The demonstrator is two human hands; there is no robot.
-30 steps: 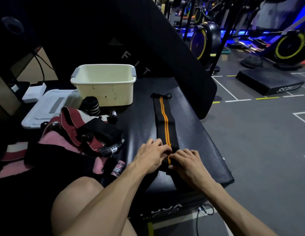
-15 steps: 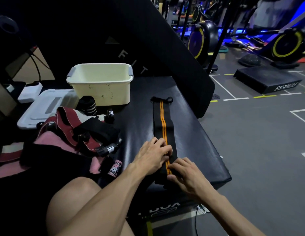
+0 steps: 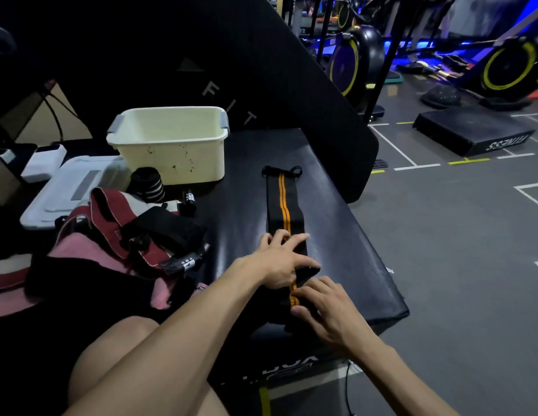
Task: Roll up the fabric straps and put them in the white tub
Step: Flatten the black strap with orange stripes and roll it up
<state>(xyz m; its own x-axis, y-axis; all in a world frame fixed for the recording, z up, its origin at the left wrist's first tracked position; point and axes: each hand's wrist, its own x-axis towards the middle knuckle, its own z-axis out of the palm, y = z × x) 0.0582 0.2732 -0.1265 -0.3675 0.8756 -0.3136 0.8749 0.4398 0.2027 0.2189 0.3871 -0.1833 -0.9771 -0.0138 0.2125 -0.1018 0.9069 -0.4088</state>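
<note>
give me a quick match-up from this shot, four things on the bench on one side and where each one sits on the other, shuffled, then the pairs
Things
1. white tub
2. black strap with orange stripes
3. rolled black and white strap
4. tub lid

Places
A. flat on the black pad, under both hands
B. far left, beside the strap pile
C. back of the pad, empty
D. standing just in front of the tub's left corner

Pairs: 1-C, 2-A, 3-D, 4-B

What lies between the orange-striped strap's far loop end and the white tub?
Head view: only bare black bench pad separates the strap from the white tub.
</note>
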